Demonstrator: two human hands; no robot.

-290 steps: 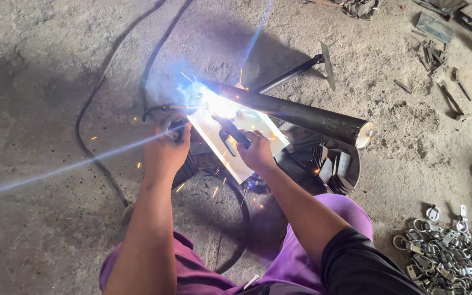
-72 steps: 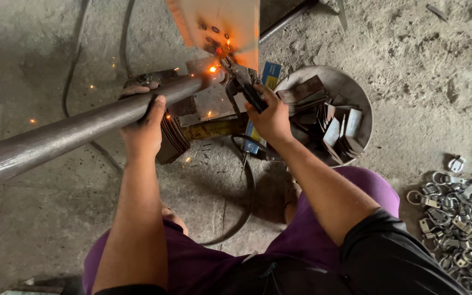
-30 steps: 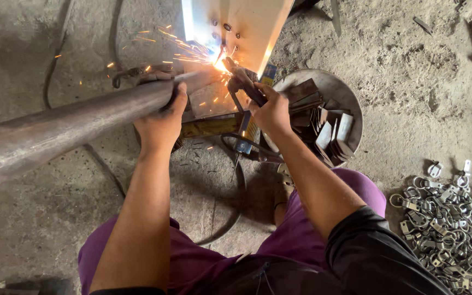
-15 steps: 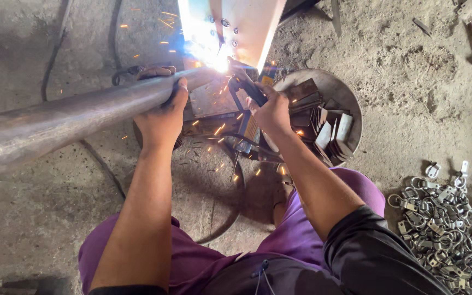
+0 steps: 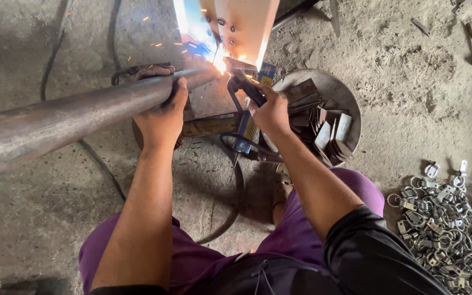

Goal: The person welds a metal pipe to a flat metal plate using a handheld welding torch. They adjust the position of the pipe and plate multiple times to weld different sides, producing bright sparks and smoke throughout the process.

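My left hand (image 5: 162, 112) grips a long grey steel pipe (image 5: 66, 121) that runs from the lower left up to a flat metal plate (image 5: 241, 24) at the top centre. My right hand (image 5: 271, 112) holds a black welding electrode holder (image 5: 245, 87) whose tip meets the pipe's end, where a bright arc (image 5: 218, 59) glows and throws sparks. The joint itself is washed out by glare.
A round metal bowl (image 5: 337, 87) of cut steel pieces stands right of my right hand. A heap of small metal rings and clamps (image 5: 449, 210) lies at the lower right. Black cables (image 5: 99, 169) cross the dusty concrete floor. My purple-trousered knees fill the bottom.
Over the last second the arc has kept burning at the pipe's end with sparks flying. Both hands have held their places. Earlier the pipe pointed the other way.
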